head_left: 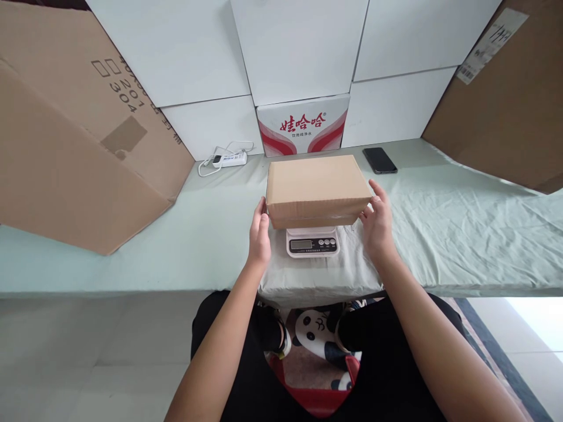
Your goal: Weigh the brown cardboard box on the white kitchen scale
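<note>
Left hand point(260, 237) and right hand point(379, 225), fingers loosely apart, touch opposite ends of one cardboard box point(319, 183) directly above one three-button digital scale point(312, 254), one smartphone point(380, 160) lying beyond.

The left arm point(226, 340) and right arm point(428, 328), both bare, reach from near to far, drawing closer toward the hands. The left hand point(260, 237) faces right, fingers extended; the right hand point(379, 225) faces left, fingers slightly parted, one pointing farther out.
</note>
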`<state>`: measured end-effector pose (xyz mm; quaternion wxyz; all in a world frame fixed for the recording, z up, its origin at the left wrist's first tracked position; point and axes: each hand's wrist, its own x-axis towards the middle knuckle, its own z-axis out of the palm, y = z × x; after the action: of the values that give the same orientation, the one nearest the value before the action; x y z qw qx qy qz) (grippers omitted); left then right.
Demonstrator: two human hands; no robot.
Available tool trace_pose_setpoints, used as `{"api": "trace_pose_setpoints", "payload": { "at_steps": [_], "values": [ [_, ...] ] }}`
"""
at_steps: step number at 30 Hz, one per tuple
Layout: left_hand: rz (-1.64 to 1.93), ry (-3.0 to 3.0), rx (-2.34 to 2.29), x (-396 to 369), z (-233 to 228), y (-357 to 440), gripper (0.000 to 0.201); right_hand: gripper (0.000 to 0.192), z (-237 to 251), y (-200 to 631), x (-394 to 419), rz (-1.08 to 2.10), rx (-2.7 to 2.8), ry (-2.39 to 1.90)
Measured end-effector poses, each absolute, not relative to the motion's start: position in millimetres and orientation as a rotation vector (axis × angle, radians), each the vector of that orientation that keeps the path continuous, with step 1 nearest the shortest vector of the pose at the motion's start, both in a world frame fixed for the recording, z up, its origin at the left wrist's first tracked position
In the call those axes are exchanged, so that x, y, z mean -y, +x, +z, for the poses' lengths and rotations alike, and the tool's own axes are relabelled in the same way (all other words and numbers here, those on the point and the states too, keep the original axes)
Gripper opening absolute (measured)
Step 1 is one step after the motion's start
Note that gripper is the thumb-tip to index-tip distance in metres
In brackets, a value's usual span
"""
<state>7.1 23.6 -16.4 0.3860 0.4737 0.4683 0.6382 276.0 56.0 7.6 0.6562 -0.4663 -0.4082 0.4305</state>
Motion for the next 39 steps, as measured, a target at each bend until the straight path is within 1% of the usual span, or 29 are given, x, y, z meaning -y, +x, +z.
{"api": "trace_pose_setpoints", "payload": {
  "at_steps": [13, 22, 39],
  "values": [
    [1.592, 1.261, -1.210, -22.7, -14.9, 7.2, 0.069, 0.059, -1.8, 280.0, -59.1, 0.954, 1.007, -1.032],
    [1.558, 1.293, -1.240, -22.8, -7.0, 11.0, 0.074, 0.058, -2.7, 276.9, -59.2, 0.939, 1.032, -1.020],
    [1.554, 1.319, -1.223, -22.8, -10.3, 10.7, 0.073, 0.058, 0.4, 276.2, -55.3, 0.952, 1.035, -1.027]
  ]
}}
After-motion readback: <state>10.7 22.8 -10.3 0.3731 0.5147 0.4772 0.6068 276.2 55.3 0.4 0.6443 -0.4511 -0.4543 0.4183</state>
